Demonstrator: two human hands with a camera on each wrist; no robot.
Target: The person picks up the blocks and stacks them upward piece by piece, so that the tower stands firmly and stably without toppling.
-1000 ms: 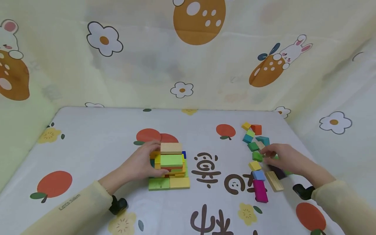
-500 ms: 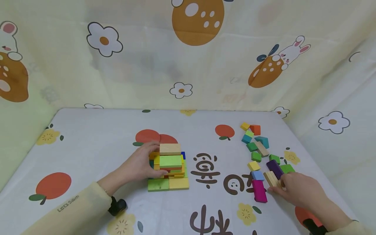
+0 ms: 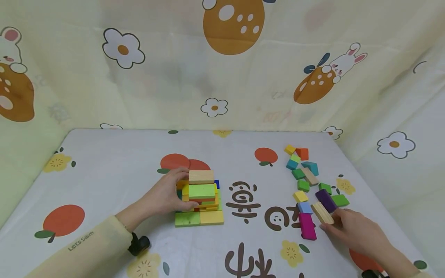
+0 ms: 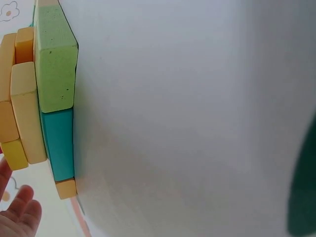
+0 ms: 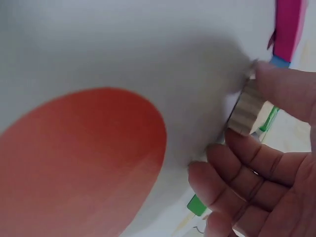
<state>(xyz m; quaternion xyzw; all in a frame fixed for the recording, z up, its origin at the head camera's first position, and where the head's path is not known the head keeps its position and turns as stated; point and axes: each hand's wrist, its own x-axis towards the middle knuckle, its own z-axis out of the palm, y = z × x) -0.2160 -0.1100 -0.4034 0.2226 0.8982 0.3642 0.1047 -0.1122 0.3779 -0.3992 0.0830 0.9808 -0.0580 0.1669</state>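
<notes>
A stack of coloured wooden blocks (image 3: 201,195) stands mid-table, with a natural wood plank on top and a light green one under it. My left hand (image 3: 180,189) grips the stack's left side, thumb at the front. In the left wrist view the stack's green block (image 4: 57,59) and teal block (image 4: 58,143) show edge-on, with fingertips (image 4: 19,212) below. My right hand (image 3: 330,226) pinches the near end of a loose natural wood plank (image 3: 322,212) lying on the table. The right wrist view shows thumb and fingers (image 5: 247,163) around that plank end (image 5: 249,111).
Several loose blocks lie in a line at the right: a magenta plank (image 3: 307,226), blue (image 3: 305,207), yellow (image 3: 300,196), purple (image 3: 325,199), greens (image 3: 339,200) and an orange one (image 3: 303,153) at the far end. Printed cloth walls surround the table (image 3: 104,166).
My right hand pulled back from the green blocks farther out to the near end of the loose wood plank and took hold of it. The left hand stayed on the stack.
</notes>
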